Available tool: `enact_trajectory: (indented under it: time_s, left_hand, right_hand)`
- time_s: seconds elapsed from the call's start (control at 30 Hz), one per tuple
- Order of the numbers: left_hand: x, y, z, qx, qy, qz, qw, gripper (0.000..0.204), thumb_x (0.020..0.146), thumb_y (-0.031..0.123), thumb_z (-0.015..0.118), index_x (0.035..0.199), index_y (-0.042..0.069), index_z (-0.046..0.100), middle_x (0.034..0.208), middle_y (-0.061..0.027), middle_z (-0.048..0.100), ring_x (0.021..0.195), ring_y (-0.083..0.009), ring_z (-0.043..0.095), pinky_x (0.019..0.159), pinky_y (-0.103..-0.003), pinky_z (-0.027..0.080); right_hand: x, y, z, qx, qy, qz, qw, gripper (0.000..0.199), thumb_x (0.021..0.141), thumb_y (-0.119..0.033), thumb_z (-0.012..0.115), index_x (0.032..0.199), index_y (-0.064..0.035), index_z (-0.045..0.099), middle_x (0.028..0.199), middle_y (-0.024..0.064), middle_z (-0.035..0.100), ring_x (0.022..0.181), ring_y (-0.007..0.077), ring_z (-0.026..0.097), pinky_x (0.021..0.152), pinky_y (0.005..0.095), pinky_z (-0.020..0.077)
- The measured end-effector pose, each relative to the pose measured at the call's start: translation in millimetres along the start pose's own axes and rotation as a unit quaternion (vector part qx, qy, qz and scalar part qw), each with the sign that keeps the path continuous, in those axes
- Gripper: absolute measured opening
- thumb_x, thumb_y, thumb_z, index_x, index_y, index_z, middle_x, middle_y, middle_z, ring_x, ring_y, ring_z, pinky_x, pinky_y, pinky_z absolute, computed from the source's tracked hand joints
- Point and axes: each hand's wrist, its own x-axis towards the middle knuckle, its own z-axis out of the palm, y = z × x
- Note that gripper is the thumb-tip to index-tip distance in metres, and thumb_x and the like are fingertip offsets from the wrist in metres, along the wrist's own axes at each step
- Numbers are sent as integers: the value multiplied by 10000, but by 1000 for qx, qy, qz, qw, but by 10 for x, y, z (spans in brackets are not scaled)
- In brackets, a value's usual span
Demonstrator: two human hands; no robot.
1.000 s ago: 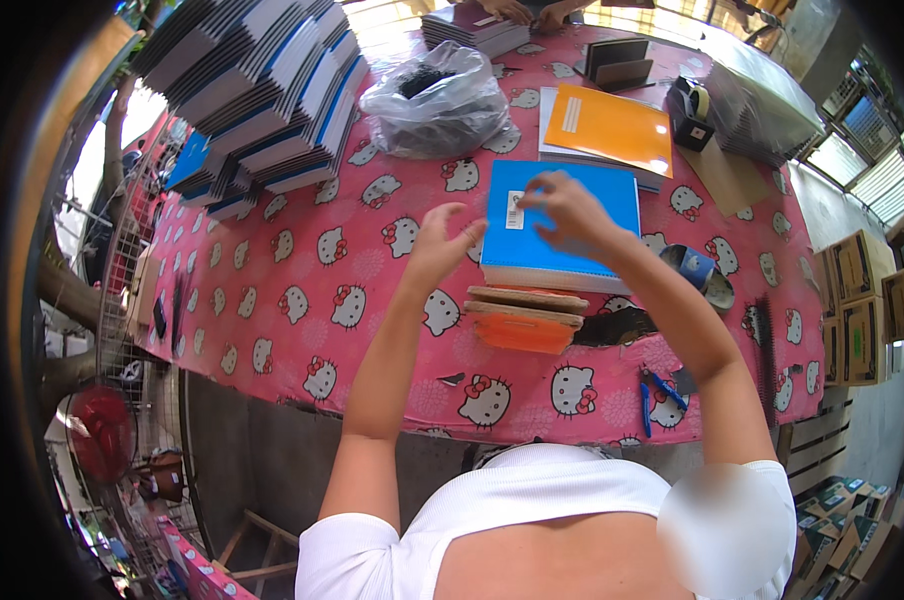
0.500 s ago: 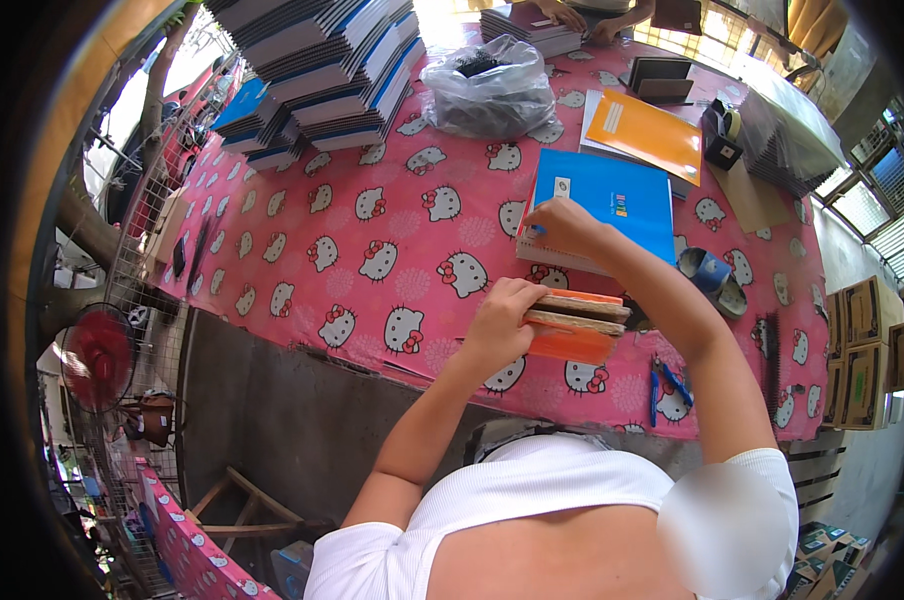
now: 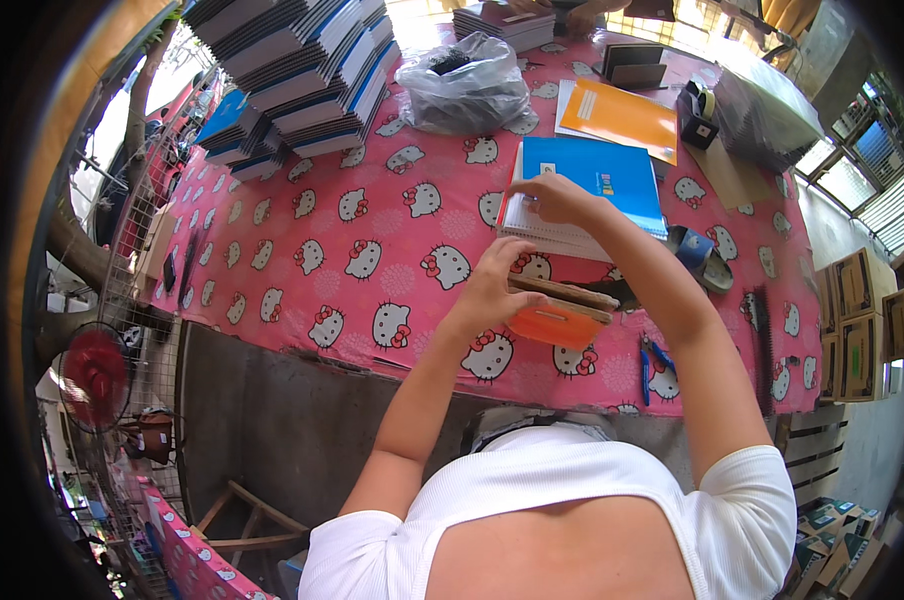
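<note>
My right hand is at the left part of a blue-covered spiral notebook, fingers bent at its cover edge. White page layers show beneath that hand. A red edge runs along the notebook's left side. Just nearer to me, my left hand has its fingers spread from its thumb. Its fingertips reach toward the notebook's near left corner, while the thumb lies at a wooden-edged block with an orange face. What the right fingertips grip is partly hidden by the hand.
Blue pliers lie near the table's front edge. Beyond the notebook are an orange notebook, a tape dispenser and a plastic bag. Tall notebook stacks stand at the left. A blue cup-like container sits to the right.
My left hand has shifted off the top of the orange-faced block toward the notebook, its fingers spreading. The right hand's index finger has straightened at the notebook's edge. The whole view has shifted slightly.
</note>
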Motion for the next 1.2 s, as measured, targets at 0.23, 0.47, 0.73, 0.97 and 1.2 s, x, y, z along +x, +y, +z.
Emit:
enact_trajectory:
  time_s: [0.23, 0.47, 0.73, 0.97, 1.2]
  left_hand:
    - [-118, -2, 189, 10, -67, -25, 997, 533, 678, 213, 822, 1116, 20, 588, 1102, -123, 584, 980, -254, 595, 856, -347, 491]
    - [43, -717, 306, -395, 129, -269, 869, 391, 854, 224, 699, 1152, -7, 592, 982, -21, 633, 857, -83, 583, 748, -217, 467]
    - [384, -1316, 559, -202, 139, -289, 925, 385, 827, 328, 722, 1065, 27, 687, 1171, -116, 585, 991, -141, 572, 815, -270, 470]
    - [525, -1035, 560, -87, 203, -315, 923, 471, 717, 448, 782, 1026, 97, 725, 1508, -265, 138, 1338, -350, 331, 1057, -394, 328]
    - [293, -1327, 637, 118, 248, -205, 939, 949, 723, 277, 791, 1454, 130, 203, 1417, -218, 351, 1363, -318, 257, 1088, -500, 199]
  right_hand:
    - [-39, 7, -13, 12, -69, -1, 998, 355, 676, -76, 725, 1030, -98, 707, 995, 143, 677, 951, 310, 633, 841, 388, 497]
    - [20, 89, -24, 1, -85, -49, 995, 399, 640, -118, 776, 1033, -104, 710, 932, 140, 693, 834, 298, 655, 759, 378, 497]
    - [44, 123, -69, 58, -91, -62, 992, 398, 634, -122, 781, 1025, -97, 712, 904, 120, 702, 825, 245, 674, 728, 341, 516]
    - [25, 185, -119, 107, -105, -51, 987, 345, 641, -137, 768, 979, -83, 723, 871, 129, 703, 780, 264, 672, 713, 342, 506]
    - [24, 232, -72, 89, -9, -63, 994, 408, 719, -67, 687, 1120, -73, 613, 792, 151, 674, 739, 286, 661, 667, 377, 507]
